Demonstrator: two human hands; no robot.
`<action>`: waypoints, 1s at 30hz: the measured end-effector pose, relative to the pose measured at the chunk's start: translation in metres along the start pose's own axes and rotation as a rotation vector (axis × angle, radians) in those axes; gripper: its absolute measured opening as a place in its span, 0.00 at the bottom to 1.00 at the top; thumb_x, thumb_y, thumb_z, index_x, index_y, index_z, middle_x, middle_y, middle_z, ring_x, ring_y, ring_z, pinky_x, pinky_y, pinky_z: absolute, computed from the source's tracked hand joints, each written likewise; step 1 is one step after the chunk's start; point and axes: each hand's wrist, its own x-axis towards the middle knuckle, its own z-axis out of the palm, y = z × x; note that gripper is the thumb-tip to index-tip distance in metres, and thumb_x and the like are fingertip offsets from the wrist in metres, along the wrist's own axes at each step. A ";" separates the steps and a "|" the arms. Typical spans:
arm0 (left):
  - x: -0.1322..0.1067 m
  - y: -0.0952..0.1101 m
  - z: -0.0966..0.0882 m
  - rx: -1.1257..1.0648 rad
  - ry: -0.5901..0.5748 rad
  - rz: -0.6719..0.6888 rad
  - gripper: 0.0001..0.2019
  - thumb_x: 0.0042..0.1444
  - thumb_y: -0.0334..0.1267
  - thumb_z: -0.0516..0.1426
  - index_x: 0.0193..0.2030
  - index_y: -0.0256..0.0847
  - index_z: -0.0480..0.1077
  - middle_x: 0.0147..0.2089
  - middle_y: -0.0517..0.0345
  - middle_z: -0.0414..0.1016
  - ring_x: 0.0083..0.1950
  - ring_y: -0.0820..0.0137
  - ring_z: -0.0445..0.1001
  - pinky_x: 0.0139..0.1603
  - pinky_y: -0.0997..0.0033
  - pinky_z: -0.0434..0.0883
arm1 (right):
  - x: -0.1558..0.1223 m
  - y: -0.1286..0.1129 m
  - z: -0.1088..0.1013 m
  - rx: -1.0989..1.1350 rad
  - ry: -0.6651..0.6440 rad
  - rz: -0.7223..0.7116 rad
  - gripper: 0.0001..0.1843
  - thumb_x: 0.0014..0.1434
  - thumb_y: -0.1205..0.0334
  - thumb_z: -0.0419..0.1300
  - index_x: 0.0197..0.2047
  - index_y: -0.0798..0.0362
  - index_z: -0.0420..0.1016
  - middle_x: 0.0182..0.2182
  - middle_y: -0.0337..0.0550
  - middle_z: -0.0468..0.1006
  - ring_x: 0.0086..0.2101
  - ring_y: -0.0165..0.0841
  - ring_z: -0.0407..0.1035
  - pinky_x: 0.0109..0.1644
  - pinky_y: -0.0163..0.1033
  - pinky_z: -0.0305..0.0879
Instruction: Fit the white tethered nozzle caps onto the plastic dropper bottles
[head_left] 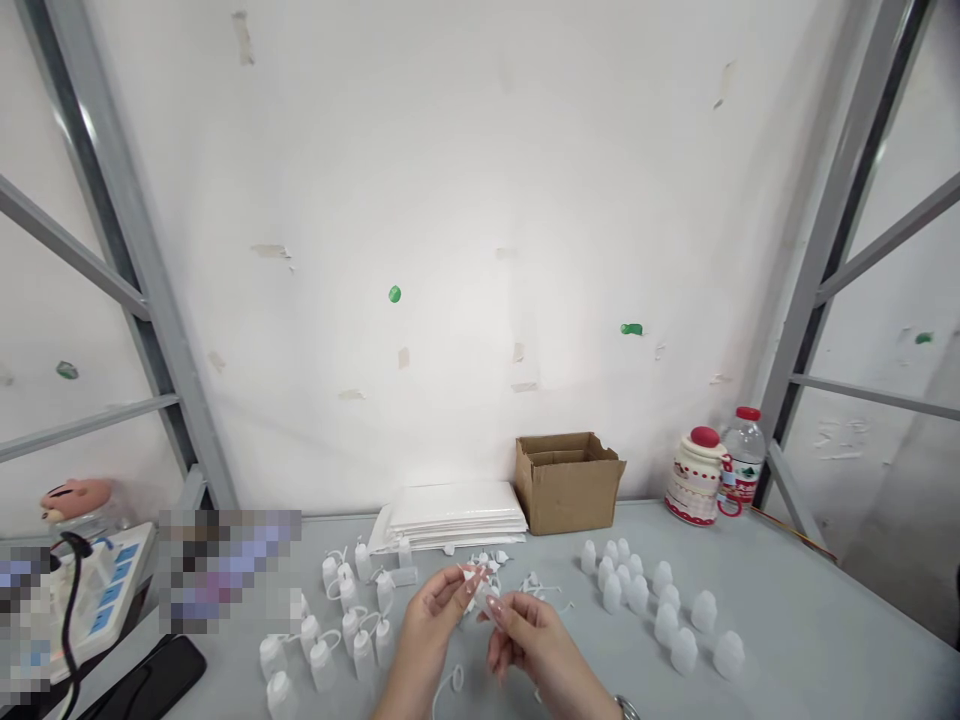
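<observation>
My left hand [442, 605] is closed, thumb and fingers pinching a small white plastic cap [471, 582]. Close against it, my right hand [529, 630] is closed too, its thumb and forefinger on a small translucent piece [486, 600] whose exact shape is partly hidden. Just beyond the fingertips lies a loose heap of white pointed caps [495, 560] with thin straps. To the left stand several small translucent squeeze bottles [364, 655] with strapped caps; one bottle [403, 576] lies on its side. A looped white strap [456, 678] rests near my left wrist.
Several white rounded pieces [637, 592] stand in rows on the right. Behind are a stack of white sheets [457, 515], an open cardboard box [574, 495], a decorated jar [694, 480] and a plastic bottle [744, 450]. A black phone [154, 680] and a power strip [120, 590] lie left.
</observation>
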 end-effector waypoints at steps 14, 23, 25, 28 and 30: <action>0.006 -0.003 -0.010 0.327 -0.062 0.140 0.11 0.40 0.46 0.60 0.20 0.41 0.69 0.35 0.51 0.75 0.43 0.59 0.71 0.43 0.64 0.67 | 0.007 0.002 -0.009 -0.252 0.158 -0.187 0.27 0.42 0.36 0.59 0.26 0.55 0.66 0.14 0.35 0.68 0.16 0.27 0.60 0.24 0.33 0.57; -0.001 0.007 -0.010 0.167 -0.116 0.038 0.13 0.44 0.49 0.57 0.23 0.41 0.69 0.29 0.60 0.70 0.35 0.67 0.67 0.39 0.70 0.64 | -0.007 0.005 -0.013 -0.948 0.332 -0.497 0.15 0.57 0.51 0.51 0.37 0.53 0.71 0.27 0.44 0.72 0.31 0.38 0.65 0.38 0.41 0.59; -0.004 0.014 -0.010 0.177 -0.077 0.059 0.13 0.44 0.48 0.58 0.23 0.41 0.69 0.29 0.61 0.68 0.34 0.68 0.66 0.37 0.71 0.63 | -0.008 0.006 -0.013 -0.998 0.305 -0.501 0.14 0.57 0.53 0.51 0.38 0.53 0.71 0.27 0.45 0.72 0.33 0.38 0.64 0.39 0.41 0.59; -0.003 0.019 -0.013 0.207 0.052 0.092 0.13 0.42 0.49 0.59 0.22 0.41 0.70 0.32 0.59 0.70 0.38 0.65 0.67 0.41 0.69 0.64 | -0.009 0.000 -0.011 -0.987 0.224 -0.436 0.10 0.55 0.57 0.55 0.36 0.54 0.72 0.26 0.44 0.72 0.34 0.38 0.65 0.40 0.41 0.60; 0.000 0.018 -0.016 0.205 0.099 0.088 0.14 0.39 0.50 0.60 0.21 0.41 0.70 0.35 0.56 0.71 0.43 0.61 0.68 0.45 0.67 0.64 | -0.010 -0.008 -0.010 -0.899 0.117 -0.347 0.07 0.52 0.59 0.57 0.32 0.53 0.71 0.23 0.40 0.72 0.32 0.36 0.66 0.40 0.40 0.60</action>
